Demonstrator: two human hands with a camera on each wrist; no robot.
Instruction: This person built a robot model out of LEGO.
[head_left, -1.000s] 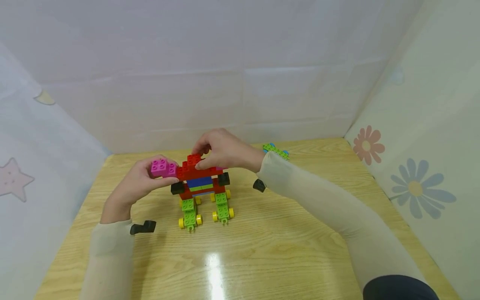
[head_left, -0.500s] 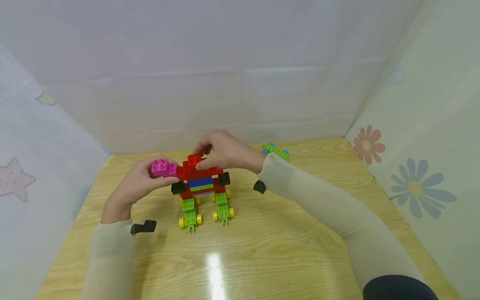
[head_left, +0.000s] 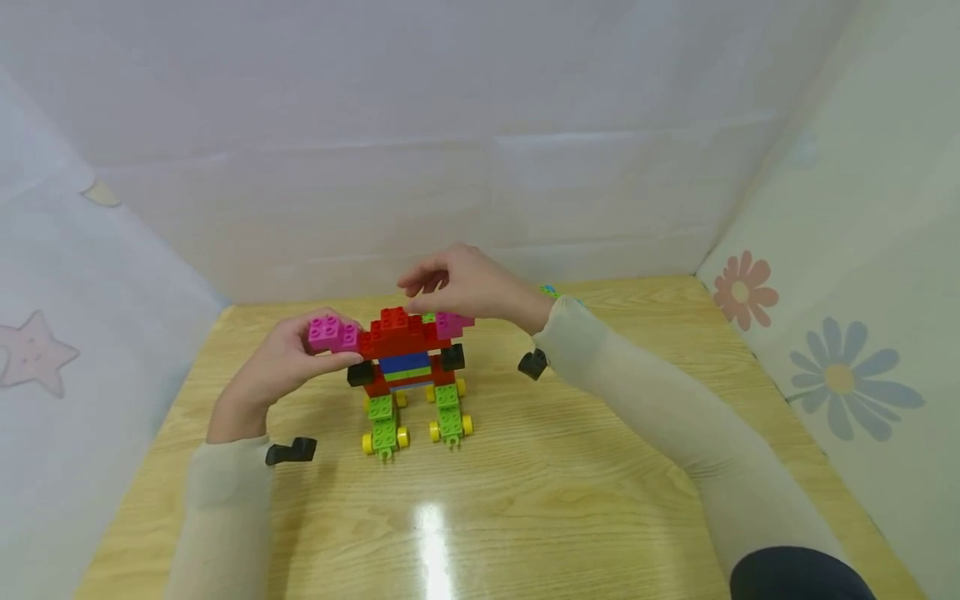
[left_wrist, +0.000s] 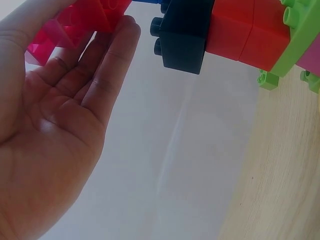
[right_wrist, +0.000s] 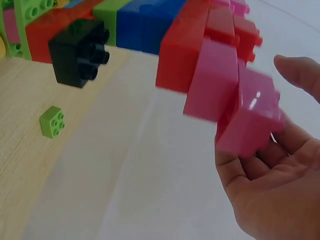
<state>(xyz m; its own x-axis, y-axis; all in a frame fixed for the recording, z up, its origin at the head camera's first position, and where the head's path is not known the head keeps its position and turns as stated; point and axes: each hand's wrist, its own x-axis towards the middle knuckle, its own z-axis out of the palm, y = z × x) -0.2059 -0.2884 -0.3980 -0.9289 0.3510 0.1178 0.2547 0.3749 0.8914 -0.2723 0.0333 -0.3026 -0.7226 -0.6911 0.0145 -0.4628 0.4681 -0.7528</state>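
Observation:
A toy figure of building bricks stands on two green wheeled bases [head_left: 384, 435] with yellow wheels. Its body has a blue brick [head_left: 405, 362] and black bricks [head_left: 362, 373] at the sides, under a red stepped top [head_left: 393, 335]. My left hand [head_left: 273, 371] holds the figure's left arm, thumb in front and fingers behind, near the pink bricks [head_left: 325, 332]. In the left wrist view its fingers lie behind the red bricks [left_wrist: 92, 17]. Just above the top, my right hand [head_left: 480, 283] hovers with thumb apart from loosely bent fingers. More pink bricks [right_wrist: 215, 82] form the right arm.
A loose green brick [right_wrist: 51, 122] lies on the wooden table [head_left: 600, 467] behind the figure. Farther right, a green piece with blue wheels [head_left: 550, 291] is mostly hidden by my right arm. White printed sheets [head_left: 450, 167] rise around the table's back and sides.
My right hand has let go of the red top and lifted slightly up and to the right, uncovering the right arm's pink bricks. My left hand keeps its hold.

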